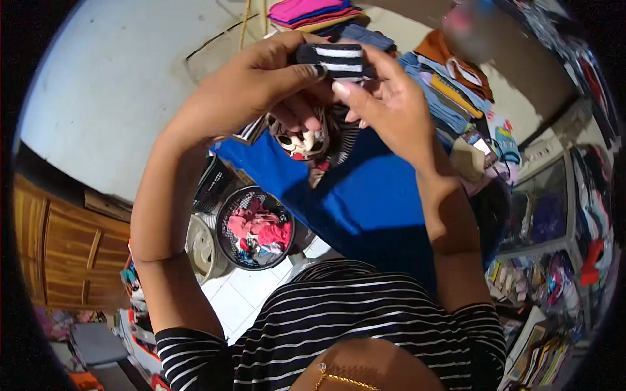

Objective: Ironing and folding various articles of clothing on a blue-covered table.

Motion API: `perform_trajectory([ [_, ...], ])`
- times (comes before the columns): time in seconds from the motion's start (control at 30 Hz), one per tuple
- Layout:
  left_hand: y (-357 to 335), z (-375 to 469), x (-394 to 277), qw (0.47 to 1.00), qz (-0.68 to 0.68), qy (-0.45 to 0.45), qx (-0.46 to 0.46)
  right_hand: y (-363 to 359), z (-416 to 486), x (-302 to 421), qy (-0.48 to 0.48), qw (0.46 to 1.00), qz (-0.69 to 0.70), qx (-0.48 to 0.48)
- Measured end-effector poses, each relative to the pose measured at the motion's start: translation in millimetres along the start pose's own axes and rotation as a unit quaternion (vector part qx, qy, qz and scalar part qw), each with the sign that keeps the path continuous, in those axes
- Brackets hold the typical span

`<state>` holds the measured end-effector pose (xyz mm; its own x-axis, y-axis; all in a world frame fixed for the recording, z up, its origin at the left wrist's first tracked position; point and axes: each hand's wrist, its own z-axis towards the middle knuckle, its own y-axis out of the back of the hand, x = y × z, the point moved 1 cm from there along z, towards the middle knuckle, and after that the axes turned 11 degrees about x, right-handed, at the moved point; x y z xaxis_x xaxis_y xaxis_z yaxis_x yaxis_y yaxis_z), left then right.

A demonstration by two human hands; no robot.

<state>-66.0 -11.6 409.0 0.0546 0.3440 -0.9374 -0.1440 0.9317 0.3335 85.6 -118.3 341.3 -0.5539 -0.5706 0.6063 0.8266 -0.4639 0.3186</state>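
Observation:
A small, tightly folded black fabric piece with white stripes (340,61) is held up between both hands, well above a blue cloth (391,185). My left hand (269,73) grips its left end, the thumb pressed on the front and the other fingers behind. At its right end my right hand (393,97) holds it, with the thumb near the lower edge. Beneath my fingers, partly hidden, a cream-and-dark patterned item (301,141) lies on the blue cloth. Beside that is some dark striped fabric (345,137).
On the floor, a black mesh basket (220,244) holds pink and red clothes beside a cream basket (217,251). Folded clothes (313,12) are stacked at the back, with folded jeans (445,110) further right. A glass-fronted cabinet (538,210) stands at right.

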Motion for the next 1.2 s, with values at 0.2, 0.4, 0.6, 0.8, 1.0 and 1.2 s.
perform_trajectory([
  [0.2,-24.8,32.5,-11.9,0.983,0.143,0.068,0.091,53.8,-6.1,35.8,-0.191,0.979,0.065,0.033],
  [0.4,-53.3,48.7,-11.7,0.964,0.250,-0.066,0.060,88.3,-3.1,71.3,-0.163,0.984,-0.071,-0.019],
  [0.6,-55.4,68.6,9.8,0.984,0.070,-0.125,0.108,136.5,-13.2,66.6,-0.242,0.962,-0.089,-0.092],
  [0.8,-44.9,69.7,0.5,0.988,0.141,-0.058,0.030,191.6,-30.3,55.1,-0.337,0.919,-0.047,-0.198],
  [1.0,-7.5,75.9,-5.1,0.976,0.191,-0.099,0.037,218.9,-39.9,50.5,-0.335,0.914,-0.101,-0.205],
  [1.2,1.8,76.8,-30.9,0.969,0.230,-0.079,-0.032,222.4,-44.3,45.6,-0.175,0.967,-0.069,-0.171],
])
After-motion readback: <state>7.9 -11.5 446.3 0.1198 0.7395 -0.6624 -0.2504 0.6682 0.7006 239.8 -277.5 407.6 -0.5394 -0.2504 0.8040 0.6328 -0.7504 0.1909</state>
